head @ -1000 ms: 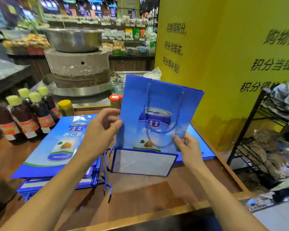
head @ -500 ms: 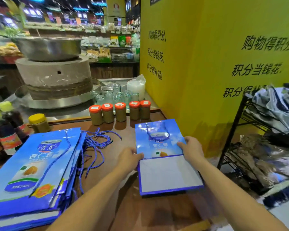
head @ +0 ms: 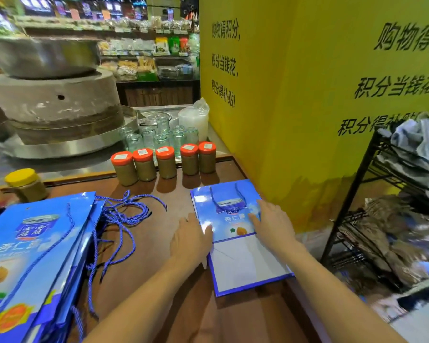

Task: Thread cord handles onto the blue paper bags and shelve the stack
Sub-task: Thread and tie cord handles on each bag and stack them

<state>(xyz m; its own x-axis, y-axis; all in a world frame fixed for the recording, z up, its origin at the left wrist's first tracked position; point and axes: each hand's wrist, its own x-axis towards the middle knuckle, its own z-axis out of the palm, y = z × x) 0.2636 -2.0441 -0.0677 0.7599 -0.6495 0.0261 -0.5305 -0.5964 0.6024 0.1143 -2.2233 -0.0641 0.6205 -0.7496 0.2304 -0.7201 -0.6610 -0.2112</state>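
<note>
- Threaded blue bag (head: 245, 263) lies flat on the surface (head: 164, 280), just in front of the 5 orange-lidded jars (head: 166, 162), cord handle (head: 228, 201) on its face.
- My left hand (head: 191, 241) rests flat at its left edge; my right hand (head: 273, 224) presses its face, fingers straight, holding nothing: probably creasing it for stacking.
- Stack of bags (head: 35, 243) and loose cords (head: 124, 216) lie left of the jars.
- 1 s ago I held this bag upright; now it lies pressed down.

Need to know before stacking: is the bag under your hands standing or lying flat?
Lying flat, folded: the bag lies on the table, white base panel turned up, cord handle limp across its face.
</note>
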